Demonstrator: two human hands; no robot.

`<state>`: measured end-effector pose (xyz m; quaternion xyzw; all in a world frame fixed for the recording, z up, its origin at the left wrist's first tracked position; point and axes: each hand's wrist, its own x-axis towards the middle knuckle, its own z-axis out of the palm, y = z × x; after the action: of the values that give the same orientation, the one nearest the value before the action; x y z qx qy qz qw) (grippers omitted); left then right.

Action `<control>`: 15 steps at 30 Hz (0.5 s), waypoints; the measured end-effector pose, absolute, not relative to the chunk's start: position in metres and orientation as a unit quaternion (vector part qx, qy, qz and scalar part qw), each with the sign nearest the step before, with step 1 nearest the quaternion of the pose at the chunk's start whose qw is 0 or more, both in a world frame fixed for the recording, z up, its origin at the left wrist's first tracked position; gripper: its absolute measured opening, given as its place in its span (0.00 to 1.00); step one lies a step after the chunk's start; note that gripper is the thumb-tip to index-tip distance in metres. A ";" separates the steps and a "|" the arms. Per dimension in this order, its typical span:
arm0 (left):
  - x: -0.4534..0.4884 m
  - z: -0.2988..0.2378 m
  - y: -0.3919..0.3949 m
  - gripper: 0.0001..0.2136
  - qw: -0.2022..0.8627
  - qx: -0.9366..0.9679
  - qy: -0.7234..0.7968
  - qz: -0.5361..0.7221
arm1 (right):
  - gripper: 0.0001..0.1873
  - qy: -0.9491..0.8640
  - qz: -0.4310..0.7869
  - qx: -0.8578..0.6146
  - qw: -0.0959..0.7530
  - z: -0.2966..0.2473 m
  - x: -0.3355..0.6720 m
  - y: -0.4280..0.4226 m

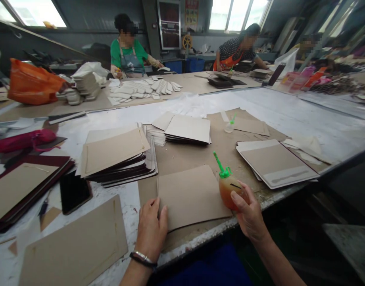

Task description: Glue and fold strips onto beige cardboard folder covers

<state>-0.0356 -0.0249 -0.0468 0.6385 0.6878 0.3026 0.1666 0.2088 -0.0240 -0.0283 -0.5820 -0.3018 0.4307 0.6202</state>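
Observation:
A brown cardboard sheet (191, 194) lies flat at the near edge of the table. My left hand (151, 230) rests on its left edge, fingers stretched flat, a bracelet on the wrist. My right hand (249, 214) is wrapped round an orange glue bottle (227, 188) with a green nozzle, held upright at the sheet's right edge. A stack of board pieces (117, 157) with dark undersides sits to the left, and another stack (276, 163) to the right.
A black phone (73, 192) lies near a dark red stack (22, 186). A loose board (78, 246) lies at front left. A second small bottle (230, 125) stands mid-table. Across the table three people work among white pieces (146, 89); an orange bag (32, 83) sits far left.

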 end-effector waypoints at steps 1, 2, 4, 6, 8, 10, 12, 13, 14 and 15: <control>-0.034 -0.048 -0.025 0.21 0.170 0.634 0.689 0.307 | 0.26 -0.287 0.435 -0.580 0.626 -0.028 0.208 -0.024; -0.033 -0.049 -0.026 0.22 0.173 0.630 0.690 0.310 | 0.26 -0.274 0.439 -0.578 0.631 -0.027 0.208 -0.024; -0.031 -0.049 -0.028 0.23 0.180 0.619 0.696 0.316 | 0.24 -0.258 0.441 -0.573 0.641 -0.027 0.207 -0.024; -0.029 -0.047 -0.031 0.24 0.186 0.610 0.701 0.319 | 0.23 -0.254 0.436 -0.570 0.649 -0.028 0.206 -0.025; -0.027 -0.044 -0.036 0.25 0.203 0.600 0.706 0.317 | 0.22 -0.254 0.428 -0.572 0.652 -0.030 0.205 -0.026; -0.027 -0.039 -0.043 0.26 0.234 0.585 0.711 0.313 | 0.22 -0.255 0.421 -0.577 0.652 -0.032 0.205 -0.029; -0.027 -0.036 -0.052 0.27 0.274 0.566 0.714 0.306 | 0.22 -0.255 0.421 -0.581 0.648 -0.034 0.205 -0.031; -0.028 -0.035 -0.056 0.27 0.293 0.560 0.713 0.302 | 0.23 -0.255 0.422 -0.582 0.647 -0.034 0.205 -0.033; -0.028 -0.035 -0.059 0.27 0.306 0.557 0.711 0.301 | 0.23 -0.255 0.425 -0.582 0.645 -0.035 0.205 -0.034; -0.029 -0.036 -0.063 0.27 0.317 0.556 0.707 0.301 | 0.23 -0.254 0.426 -0.583 0.643 -0.035 0.205 -0.034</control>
<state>-0.0290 -0.0630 -0.0359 0.5558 0.7069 0.3013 0.3172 0.2051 -0.0345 -0.0350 -0.5834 -0.2543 0.4258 0.6432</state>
